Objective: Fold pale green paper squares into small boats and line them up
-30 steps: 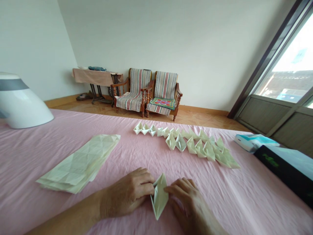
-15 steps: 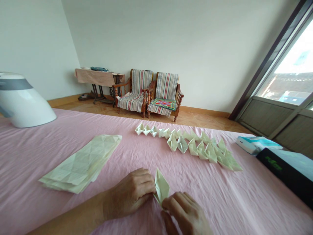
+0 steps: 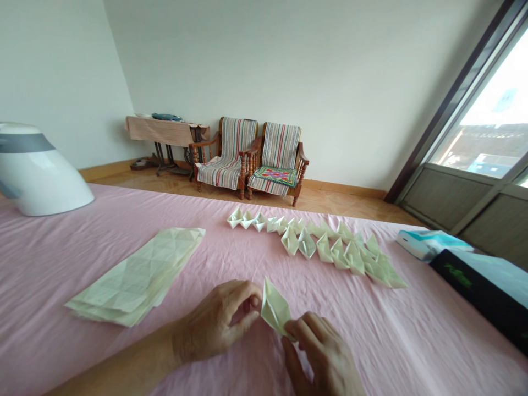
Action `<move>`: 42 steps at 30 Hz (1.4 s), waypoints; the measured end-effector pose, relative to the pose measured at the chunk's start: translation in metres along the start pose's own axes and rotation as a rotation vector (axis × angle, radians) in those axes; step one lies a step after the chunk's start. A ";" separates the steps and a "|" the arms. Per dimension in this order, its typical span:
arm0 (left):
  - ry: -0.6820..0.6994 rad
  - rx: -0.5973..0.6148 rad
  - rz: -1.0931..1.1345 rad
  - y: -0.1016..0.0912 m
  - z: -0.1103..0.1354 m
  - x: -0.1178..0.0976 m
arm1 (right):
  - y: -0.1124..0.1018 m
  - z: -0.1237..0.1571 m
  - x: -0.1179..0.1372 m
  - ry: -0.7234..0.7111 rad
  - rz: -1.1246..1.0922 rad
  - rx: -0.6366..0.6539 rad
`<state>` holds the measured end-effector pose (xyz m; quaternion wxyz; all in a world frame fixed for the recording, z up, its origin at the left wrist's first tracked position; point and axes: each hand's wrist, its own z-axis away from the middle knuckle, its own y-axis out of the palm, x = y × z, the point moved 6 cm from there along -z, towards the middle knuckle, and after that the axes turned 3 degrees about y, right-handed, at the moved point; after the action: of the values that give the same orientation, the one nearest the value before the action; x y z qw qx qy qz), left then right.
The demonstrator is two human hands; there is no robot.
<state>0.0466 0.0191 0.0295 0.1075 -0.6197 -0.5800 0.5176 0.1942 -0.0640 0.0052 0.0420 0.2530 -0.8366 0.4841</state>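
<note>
A small folded pale-green paper piece (image 3: 274, 307) stands just above the pink cloth near the front edge. My left hand (image 3: 218, 322) pinches its left side with thumb and fingers curled. My right hand (image 3: 319, 355) pinches its lower right corner. Left of my hands lies a stack of creased flat paper sheets (image 3: 138, 275). Beyond them a row of several finished folded paper boats (image 3: 322, 245) stretches across the cloth.
The pink cloth (image 3: 412, 335) covers the whole table. A white and grey appliance (image 3: 37, 170) stands at the far left. A teal and white box (image 3: 429, 242) and a black box (image 3: 482, 289) lie at the right. Two striped wooden chairs (image 3: 251, 157) stand by the far wall.
The paper piece was longer and open a second ago. It has been folded smaller and tilted right, and my right hand has shifted to its lower right corner.
</note>
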 end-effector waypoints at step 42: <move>-0.389 -0.302 0.184 -0.010 0.003 0.050 | 0.035 -0.118 -0.045 0.511 0.140 -0.139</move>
<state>0.0278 0.0622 0.0097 -0.1473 -0.5677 -0.6015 0.5423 0.1967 0.0655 0.0254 0.2352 0.0608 -0.8455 0.4754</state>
